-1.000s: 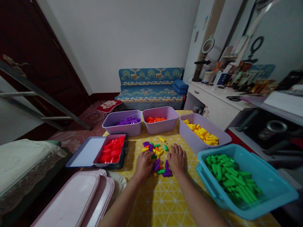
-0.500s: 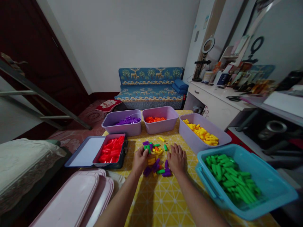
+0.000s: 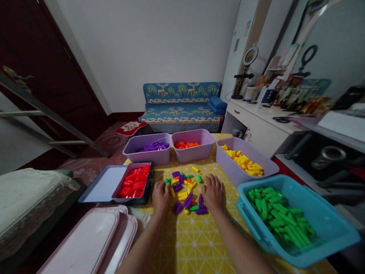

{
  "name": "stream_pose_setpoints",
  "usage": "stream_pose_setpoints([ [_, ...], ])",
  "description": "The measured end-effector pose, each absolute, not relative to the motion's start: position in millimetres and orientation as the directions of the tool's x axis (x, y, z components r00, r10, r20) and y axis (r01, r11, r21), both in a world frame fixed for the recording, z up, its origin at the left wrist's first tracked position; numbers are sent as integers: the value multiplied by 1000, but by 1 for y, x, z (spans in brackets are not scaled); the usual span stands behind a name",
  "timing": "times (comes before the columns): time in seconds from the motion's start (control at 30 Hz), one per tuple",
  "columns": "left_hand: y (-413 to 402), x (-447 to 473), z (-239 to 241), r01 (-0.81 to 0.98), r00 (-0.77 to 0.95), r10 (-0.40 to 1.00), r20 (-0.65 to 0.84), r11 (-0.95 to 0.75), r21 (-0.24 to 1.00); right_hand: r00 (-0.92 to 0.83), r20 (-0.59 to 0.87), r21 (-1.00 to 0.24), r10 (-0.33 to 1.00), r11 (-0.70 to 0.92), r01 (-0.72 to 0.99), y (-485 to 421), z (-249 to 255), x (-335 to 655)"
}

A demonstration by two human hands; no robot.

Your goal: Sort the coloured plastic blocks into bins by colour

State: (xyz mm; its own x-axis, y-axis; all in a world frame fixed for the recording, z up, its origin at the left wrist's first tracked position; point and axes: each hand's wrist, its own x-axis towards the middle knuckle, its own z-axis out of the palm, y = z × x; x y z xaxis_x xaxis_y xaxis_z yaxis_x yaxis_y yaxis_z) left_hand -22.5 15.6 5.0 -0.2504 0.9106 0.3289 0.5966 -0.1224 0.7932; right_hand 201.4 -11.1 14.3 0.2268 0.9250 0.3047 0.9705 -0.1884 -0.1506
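A small heap of mixed plastic pieces (image 3: 184,188), purple, yellow, green and orange, lies on the yellow patterned tablecloth (image 3: 196,243). My left hand (image 3: 161,197) rests at the heap's left edge, fingers curled down, a green piece just beyond its fingertips; what it holds, if anything, is hidden. My right hand (image 3: 213,192) lies flat on the cloth at the heap's right side, fingers stretched forward, purple and green pieces beside its thumb.
Three lilac bins hold purple pieces (image 3: 148,146), orange pieces (image 3: 193,144) and yellow pieces (image 3: 242,160). A dark tin (image 3: 134,182) of red pieces sits left, its lid open. A blue tub (image 3: 296,220) of green pieces stands right. Pink lids (image 3: 91,239) lie near left.
My left hand has slid left, away from the middle of the heap to its left edge, and the pieces there are spread out more. My right hand has stayed put.
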Motion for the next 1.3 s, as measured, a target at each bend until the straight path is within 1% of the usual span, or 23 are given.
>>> stream_pose_setpoints([
  [0.1,21,-14,1,614,-204,926,317,-131,779,228,295,-147,928,-191,970,-11,15,201],
  [0.23,41,-8,6,558,-138,962,237,-123,821,227,296,-144,928,-191,971,-10,13,201],
  [0.33,53,-8,15,497,-51,986,159,-113,860,231,307,-149,923,-193,970,-10,12,201],
  [0.43,51,-3,24,332,20,991,131,-131,934,228,308,-152,924,-189,970,-10,13,201],
  [0.53,41,9,31,162,50,992,119,-125,979,224,308,-152,925,-185,971,-11,15,201],
  [0.63,34,18,34,89,68,995,68,-74,993,231,308,-159,923,-189,969,-11,15,201],
  [0.7,33,17,33,146,63,994,88,-97,985,234,307,-164,923,-191,968,-10,14,201],
  [0.73,32,14,32,221,65,989,133,-144,964,235,307,-166,922,-191,967,-10,14,201],
  [0.83,29,0,25,460,138,950,279,-311,832,236,308,-171,922,-190,967,-10,12,202],
  [0.9,25,-9,21,541,218,926,309,-378,751,234,306,-176,923,-187,967,-10,11,202],
  [1.0,17,-15,15,592,314,901,299,-432,680,229,303,-174,925,-182,968,-10,12,202],
  [1.07,15,-16,11,607,340,891,302,-453,652,224,303,-167,926,-180,969,-10,12,202],
  [1.3,21,-13,0,608,273,904,328,-427,669,221,313,-173,924,-173,970,-9,8,202],
])
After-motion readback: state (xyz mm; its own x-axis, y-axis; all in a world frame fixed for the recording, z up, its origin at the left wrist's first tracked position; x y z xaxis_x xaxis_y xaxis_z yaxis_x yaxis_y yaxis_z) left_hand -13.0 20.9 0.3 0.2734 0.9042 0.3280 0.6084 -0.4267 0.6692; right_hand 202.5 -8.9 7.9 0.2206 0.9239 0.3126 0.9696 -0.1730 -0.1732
